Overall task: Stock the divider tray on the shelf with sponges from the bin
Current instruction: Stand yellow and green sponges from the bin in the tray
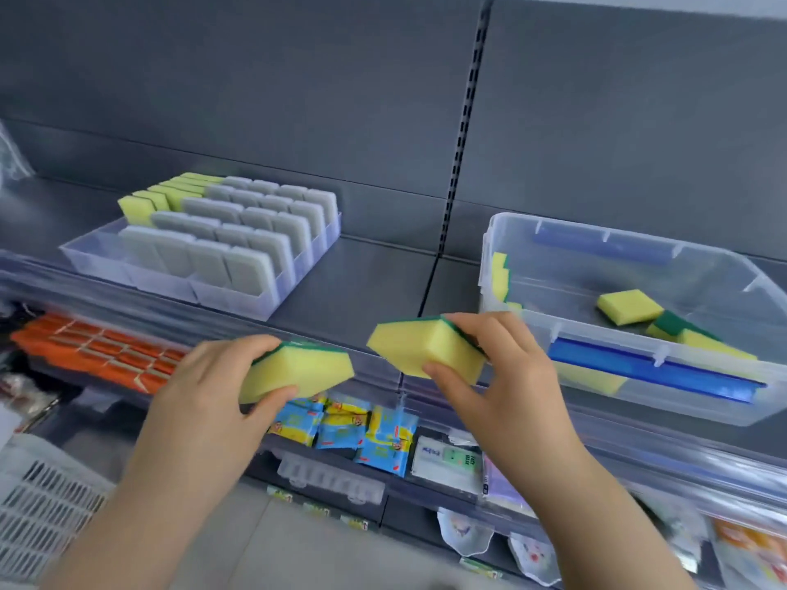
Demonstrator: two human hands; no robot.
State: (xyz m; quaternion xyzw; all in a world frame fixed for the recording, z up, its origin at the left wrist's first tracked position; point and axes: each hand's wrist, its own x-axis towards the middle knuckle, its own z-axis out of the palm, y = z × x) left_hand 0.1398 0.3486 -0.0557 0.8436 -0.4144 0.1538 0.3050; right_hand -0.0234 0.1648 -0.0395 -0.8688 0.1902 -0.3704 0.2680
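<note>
Yellow-green foam | gripping left sponge (pixel 298 370) in left hand (pixel 217 376), pinching right sponge (pixel 426 349) in right hand (pixel 506 368), hovering before shelf (pixel 362 283) edge between divider tray (pixel 98 259) and bin (pixel 639 404) | likely needing: turning each upright, slotting into tray's bare front-left lane, squeezing lightly | seeing grey rows (pixel 238 244) and yellow row (pixel 170 195) standing in tray; seeing few loose sponges (pixel 629 307) lying in bin
</note>
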